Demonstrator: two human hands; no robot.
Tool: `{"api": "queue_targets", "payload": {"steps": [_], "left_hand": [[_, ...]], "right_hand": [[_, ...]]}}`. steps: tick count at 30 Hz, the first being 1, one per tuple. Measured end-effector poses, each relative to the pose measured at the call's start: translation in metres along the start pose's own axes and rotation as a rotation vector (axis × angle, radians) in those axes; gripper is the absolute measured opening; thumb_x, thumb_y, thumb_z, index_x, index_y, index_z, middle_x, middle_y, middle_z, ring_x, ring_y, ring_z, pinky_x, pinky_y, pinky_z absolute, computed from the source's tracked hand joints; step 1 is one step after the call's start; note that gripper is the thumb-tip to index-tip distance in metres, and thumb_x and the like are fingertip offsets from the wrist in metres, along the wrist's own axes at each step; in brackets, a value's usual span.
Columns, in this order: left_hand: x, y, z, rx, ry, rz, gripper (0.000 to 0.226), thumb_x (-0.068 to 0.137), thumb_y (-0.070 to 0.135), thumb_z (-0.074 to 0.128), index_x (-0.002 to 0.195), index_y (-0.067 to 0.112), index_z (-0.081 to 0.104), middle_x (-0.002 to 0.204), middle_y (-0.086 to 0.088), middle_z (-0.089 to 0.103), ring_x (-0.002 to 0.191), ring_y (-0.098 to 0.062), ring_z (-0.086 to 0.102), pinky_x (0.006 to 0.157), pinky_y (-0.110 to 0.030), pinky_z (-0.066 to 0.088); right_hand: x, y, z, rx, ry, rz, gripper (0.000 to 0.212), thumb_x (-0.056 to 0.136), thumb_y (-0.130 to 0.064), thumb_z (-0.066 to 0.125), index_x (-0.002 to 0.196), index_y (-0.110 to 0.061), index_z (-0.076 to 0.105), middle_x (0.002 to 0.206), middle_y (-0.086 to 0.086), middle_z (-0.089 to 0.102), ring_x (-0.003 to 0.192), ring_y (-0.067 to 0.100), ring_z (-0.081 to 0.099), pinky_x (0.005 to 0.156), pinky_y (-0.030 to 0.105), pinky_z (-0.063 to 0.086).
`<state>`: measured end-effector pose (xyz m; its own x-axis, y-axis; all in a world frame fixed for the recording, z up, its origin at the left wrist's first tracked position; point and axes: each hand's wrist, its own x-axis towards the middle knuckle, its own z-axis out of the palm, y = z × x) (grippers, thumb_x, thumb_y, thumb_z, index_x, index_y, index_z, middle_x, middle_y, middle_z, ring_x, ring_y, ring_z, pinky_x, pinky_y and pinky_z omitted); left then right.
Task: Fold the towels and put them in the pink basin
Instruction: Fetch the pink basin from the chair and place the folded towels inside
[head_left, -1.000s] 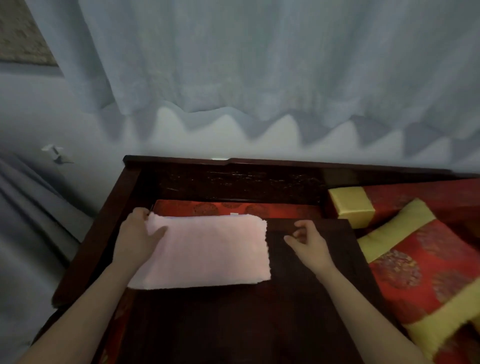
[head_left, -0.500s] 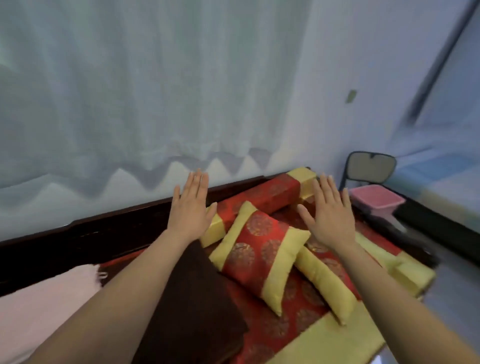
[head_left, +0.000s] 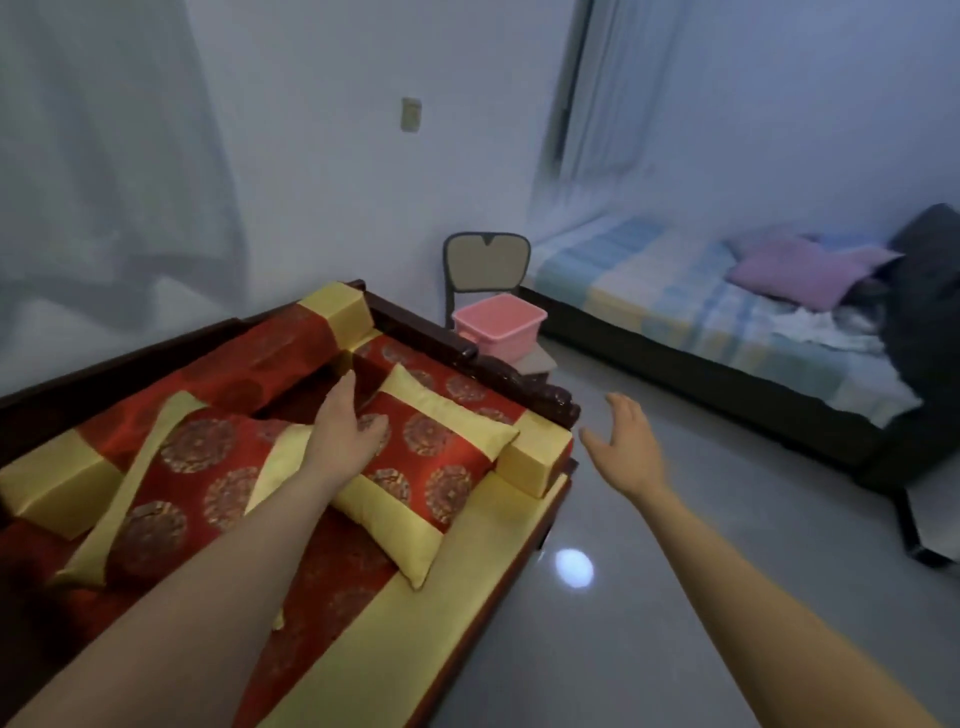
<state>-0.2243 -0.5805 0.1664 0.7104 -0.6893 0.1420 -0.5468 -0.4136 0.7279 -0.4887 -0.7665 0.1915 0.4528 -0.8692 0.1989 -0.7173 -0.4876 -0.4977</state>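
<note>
- Since the earlier frame the view swung right, and the pink towel left sight.
- Left hand (head_left: 345, 436) hovered flat over a cushion (head_left: 441, 436), right hand (head_left: 626, 441) spread over the floor (head_left: 675, 597); both empty.
- Basin (head_left: 498, 325) sat on the chair (head_left: 485, 262), well beyond both hands.
- Likely step: locating the basin; next, fetch the folded towel.

no text readable, perhaps from blur
</note>
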Motion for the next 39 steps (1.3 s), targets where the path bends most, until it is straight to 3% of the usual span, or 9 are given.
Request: {"api": "queue_targets", "payload": {"steps": [7,12,17,21,25,30,34,36,39], "left_hand": [[0.102,0.052,0.127,-0.265,-0.043,-0.22,0.07,0.09,0.034,0.06,0.149,0.017,0.024,0.152,-0.006,0.036,0.137,-0.026,0.037,0.109,-0.042,0.037],[0.205,0.105,0.215,-0.45,-0.067,-0.328,0.067,0.088,0.032,0.063,0.145,0.013,0.032,0.146,-0.009,0.043,0.131,-0.026,0.044,0.108,-0.04,0.038],[0.284,0.155,0.273,-0.454,-0.085,-0.359,0.064,0.09,0.028,0.062,0.145,0.015,0.033,0.145,-0.008,0.043,0.129,-0.026,0.046,0.094,-0.038,0.047],[0.375,0.185,0.326,-0.444,-0.025,-0.385,0.064,0.087,0.028,0.065,0.142,0.009,0.038,0.141,-0.012,0.049,0.125,-0.027,0.049,0.104,-0.038,0.041],[0.453,0.201,0.381,-0.471,0.065,-0.453,0.061,0.087,0.023,0.066,0.14,0.004,0.041,0.138,-0.015,0.05,0.122,-0.029,0.051,0.084,-0.026,0.038],[0.539,0.214,0.439,-0.507,0.171,-0.571,0.053,0.089,0.02,0.064,0.136,0.002,0.045,0.136,-0.016,0.051,0.123,-0.028,0.05,0.085,-0.024,0.036],[0.586,0.201,0.453,-0.486,0.188,-0.648,0.052,0.089,0.023,0.064,0.135,0.004,0.047,0.132,-0.013,0.053,0.122,-0.028,0.051,0.091,-0.029,0.039],[0.623,0.183,0.46,-0.491,0.223,-0.719,0.047,0.09,0.023,0.063,0.131,0.003,0.05,0.121,-0.013,0.058,0.112,-0.027,0.056,0.092,-0.036,0.043],[0.677,0.156,0.477,-0.551,0.23,-0.777,0.036,0.094,0.021,0.057,0.124,0.002,0.055,0.104,-0.013,0.061,0.095,-0.023,0.057,0.076,-0.032,0.046]], "right_hand": [[0.117,0.107,-0.01,0.115,0.007,0.117,0.06,0.091,-0.025,0.059,0.143,-0.009,0.034,0.147,0.013,0.038,0.133,0.027,0.04,0.107,0.038,0.035],[0.249,0.178,-0.029,0.13,-0.023,0.14,0.057,0.09,-0.023,0.061,0.14,-0.006,0.038,0.143,0.015,0.043,0.13,0.028,0.044,0.106,0.04,0.036],[0.354,0.234,-0.041,0.156,-0.049,0.202,0.056,0.09,-0.023,0.06,0.139,-0.006,0.04,0.142,0.014,0.045,0.129,0.028,0.045,0.105,0.039,0.036],[0.461,0.283,-0.035,0.201,-0.089,0.224,0.054,0.091,-0.023,0.059,0.139,-0.007,0.04,0.142,0.013,0.045,0.13,0.027,0.044,0.105,0.039,0.036],[0.567,0.326,-0.016,0.27,-0.179,0.278,0.053,0.092,-0.028,0.057,0.139,-0.012,0.04,0.142,0.009,0.046,0.128,0.026,0.045,0.102,0.038,0.038],[0.731,0.351,0.016,0.301,-0.344,0.259,0.048,0.093,-0.03,0.055,0.136,-0.012,0.044,0.136,0.008,0.048,0.119,0.025,0.048,0.092,0.034,0.038],[0.818,0.341,0.058,0.369,-0.438,0.248,0.044,0.094,-0.027,0.055,0.134,-0.01,0.047,0.13,0.008,0.049,0.104,0.02,0.048,0.094,0.039,0.043],[0.868,0.336,0.087,0.388,-0.5,0.246,0.038,0.094,-0.026,0.054,0.128,-0.009,0.051,0.118,0.006,0.05,0.094,0.019,0.051,0.085,0.037,0.046],[0.939,0.326,0.135,0.433,-0.578,0.287,0.029,0.094,-0.025,0.053,0.119,-0.01,0.055,0.108,0.007,0.052,0.082,0.018,0.051,0.066,0.029,0.044]]}}
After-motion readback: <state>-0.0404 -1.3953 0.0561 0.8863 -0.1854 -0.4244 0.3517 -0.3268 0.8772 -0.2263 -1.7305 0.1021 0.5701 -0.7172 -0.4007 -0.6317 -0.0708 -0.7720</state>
